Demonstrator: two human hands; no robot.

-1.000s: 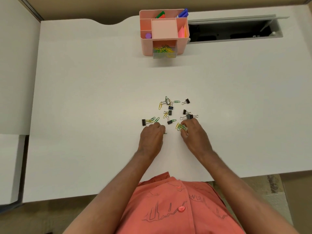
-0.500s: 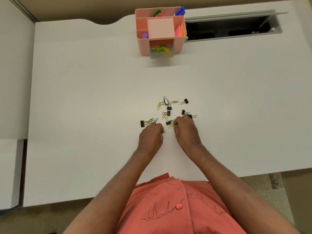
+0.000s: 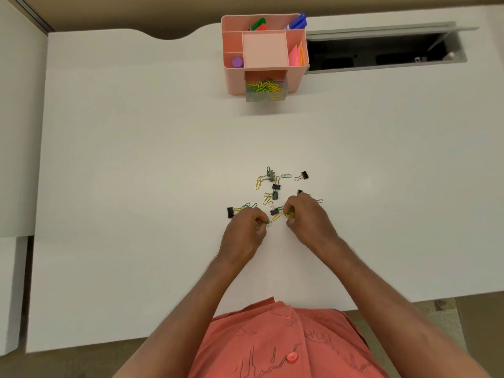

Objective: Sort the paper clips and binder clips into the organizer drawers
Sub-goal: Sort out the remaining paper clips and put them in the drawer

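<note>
From my head view I see both hands low on the white desk [image 3: 136, 186] at the near edge of a scatter of clips. My left hand [image 3: 242, 236] is curled, its fingertips pinching a green paper clip [image 3: 266, 222] against the surface. My right hand [image 3: 308, 219] is curled too, holding a small bunch of green and yellow paper clips [image 3: 289, 213]. Between and beyond them lie loose paper clips [image 3: 286, 176] mixed with black binder clips [image 3: 304, 175], one binder clip [image 3: 230, 212] just left of my left hand. Well beyond, at the far edge, stands the pink organizer [image 3: 234, 80], its clear drawer [image 3: 266, 90] pulled out and holding yellow and green paper clips
</note>
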